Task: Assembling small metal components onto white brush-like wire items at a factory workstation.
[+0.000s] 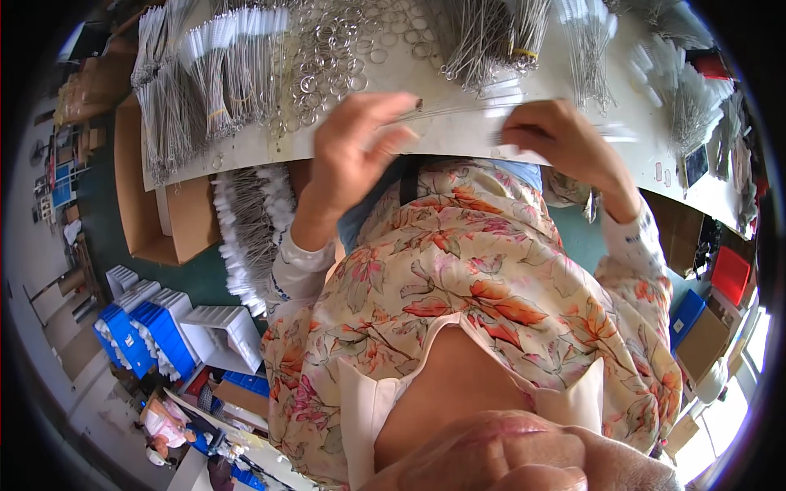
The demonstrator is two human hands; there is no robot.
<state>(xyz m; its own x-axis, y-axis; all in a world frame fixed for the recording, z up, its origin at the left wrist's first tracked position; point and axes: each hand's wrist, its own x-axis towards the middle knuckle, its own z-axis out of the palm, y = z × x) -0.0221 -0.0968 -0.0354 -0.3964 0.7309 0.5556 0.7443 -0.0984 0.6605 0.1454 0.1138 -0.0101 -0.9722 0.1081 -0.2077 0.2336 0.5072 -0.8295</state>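
My left hand (348,151) is raised over the near edge of the table (458,135), thumb and forefinger apart and blurred by motion. A small dark speck shows at its fingertip. To the right, my right hand (565,135) has its fingers curled around thin wire brushes. Their wire stems (458,110) stretch toward the gap in my left hand, and a blurred white bristle end (614,132) sticks out past my right hand. Whether the stems touch my left fingers cannot be made out. Beyond my hands lie many loose metal split rings (356,65).
Bundles of wire brushes (217,74) cover the table's far left. More bundles (499,37) lie at the far middle and at the right (692,106). A cardboard box (192,217) stands below at left, beside a hanging mass of brushes (250,221). Blue and grey bins (164,327) sit farther off.
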